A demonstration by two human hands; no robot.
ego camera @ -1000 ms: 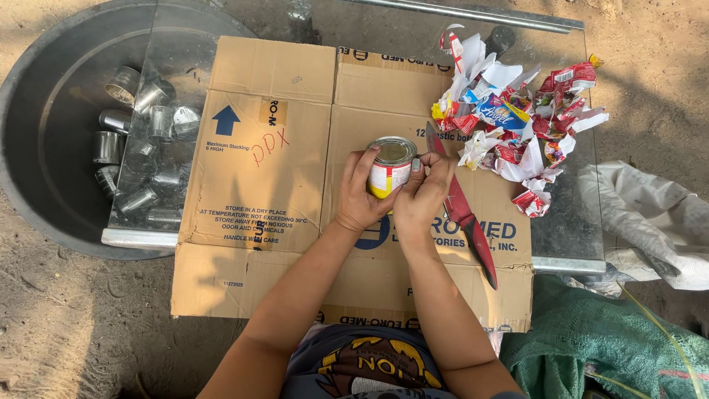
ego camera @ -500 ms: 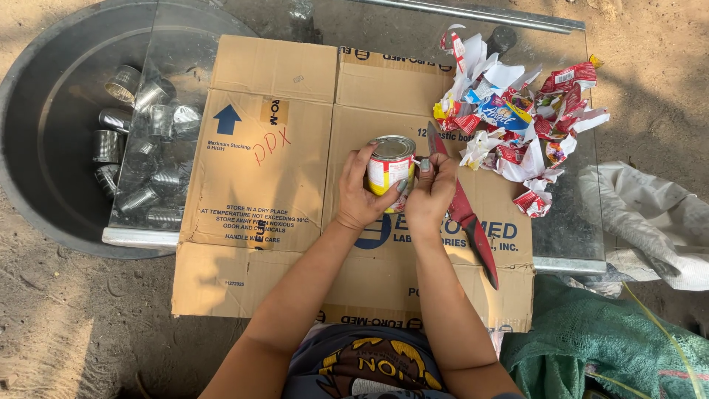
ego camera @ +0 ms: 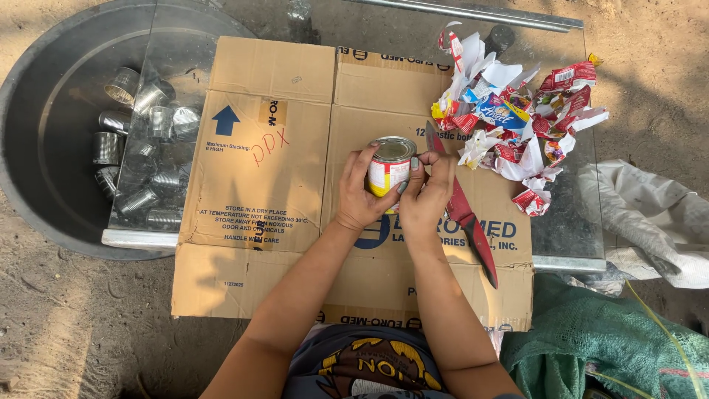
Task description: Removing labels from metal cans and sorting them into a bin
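Labelled tin can [ego camera: 390,168] upright on flattened cardboard [ego camera: 273,170], clasped between left hand [ego camera: 360,193] and right hand [ego camera: 427,193], red-handled knife [ego camera: 464,214] just right, torn labels [ego camera: 517,111] farther right

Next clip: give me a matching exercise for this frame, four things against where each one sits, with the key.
Things:
1. small labelled tin can
2. red-handled knife
3. bare silver cans
4. torn red and white paper labels

Places:
A. heaped at the table's far right
B. in the round grey metal basin
C. between left hand and right hand
D. flat on the brown cardboard sheet, right of the hands

Pairs: 1-C, 2-D, 3-B, 4-A
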